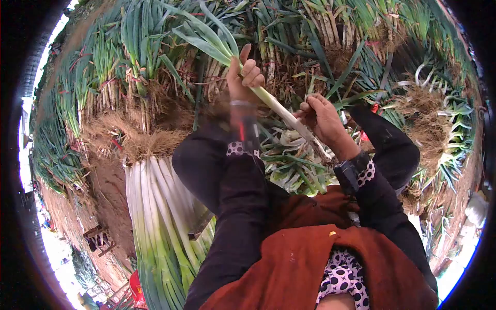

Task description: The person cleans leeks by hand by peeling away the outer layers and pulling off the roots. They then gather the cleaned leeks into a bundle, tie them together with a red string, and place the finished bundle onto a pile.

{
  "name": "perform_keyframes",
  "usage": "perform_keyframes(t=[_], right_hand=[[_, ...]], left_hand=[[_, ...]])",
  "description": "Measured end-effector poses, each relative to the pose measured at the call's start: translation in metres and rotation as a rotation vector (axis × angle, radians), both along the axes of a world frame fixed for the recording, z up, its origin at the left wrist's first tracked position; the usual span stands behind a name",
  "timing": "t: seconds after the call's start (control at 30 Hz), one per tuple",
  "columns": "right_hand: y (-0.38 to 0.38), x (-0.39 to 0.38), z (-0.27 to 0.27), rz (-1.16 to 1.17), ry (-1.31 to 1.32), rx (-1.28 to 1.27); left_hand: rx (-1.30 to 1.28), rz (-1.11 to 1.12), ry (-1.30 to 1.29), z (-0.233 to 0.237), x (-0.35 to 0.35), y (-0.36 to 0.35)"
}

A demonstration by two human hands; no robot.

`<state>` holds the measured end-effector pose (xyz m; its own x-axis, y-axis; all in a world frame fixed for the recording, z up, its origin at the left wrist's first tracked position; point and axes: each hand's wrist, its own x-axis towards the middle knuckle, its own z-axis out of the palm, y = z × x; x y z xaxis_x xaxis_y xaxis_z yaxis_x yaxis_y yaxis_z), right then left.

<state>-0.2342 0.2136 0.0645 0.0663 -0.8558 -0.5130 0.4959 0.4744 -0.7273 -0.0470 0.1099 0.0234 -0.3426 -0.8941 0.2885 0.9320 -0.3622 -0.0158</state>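
Green at one end and white at the other, a single leek (279, 109) lies slantwise across the middle of the view. Its leaves fan out toward 11 o'clock and its pale stalk runs down toward 4 o'clock. The left hand (245, 76) is closed around it where the white stalk turns green, with the fingers curled over the stalk and the thumb pointing up. The right hand (323, 118) sits just beyond the centre at 2 o'clock and grips the lower white part, fingers wrapped tight and knuckles facing the camera. The root end is hidden behind that hand and wrist.

Both arms are in black sleeves (232, 206) with spotted cuffs, and they rise from a rust-red vest (299, 263) at 6 o'clock. Between the forearms, just under the held leek, lies a loose heap of stripped leaves (294, 168), green and whitish.

At 8 o'clock a stack of trimmed leeks (160, 206) lies side by side. Their clean white stalks point up and their green ends point toward 6 o'clock. From 9 o'clock round to 3 o'clock, tied bundles (129, 57) of untrimmed leeks lie packed together, their brown tangled roots (150, 139) still on. Bare brown soil (111, 191) shows at 9 o'clock beside the stack.
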Motion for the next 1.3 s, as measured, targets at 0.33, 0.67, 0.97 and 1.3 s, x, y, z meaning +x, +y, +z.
perform_keyframes(t=[0.33, 0.67, 0.97, 1.3], right_hand=[[0.072, -0.077, 0.027, 0.577, 1.016, -0.382], [0.071, -0.049, 0.015, 0.47, 1.227, -0.706], [0.073, -0.033, -0.009, 0.524, 1.273, -0.546], [0.089, -0.028, -0.003, 0.469, 1.198, -0.643]], left_hand=[[0.509, 0.126, -0.333, -0.017, 0.015, -0.002], [0.592, 0.128, -0.532, -0.015, -0.005, -0.01], [0.733, 0.214, -0.579, -0.043, -0.007, -0.018], [0.786, 0.549, -0.945, -0.041, -0.04, -0.006]])
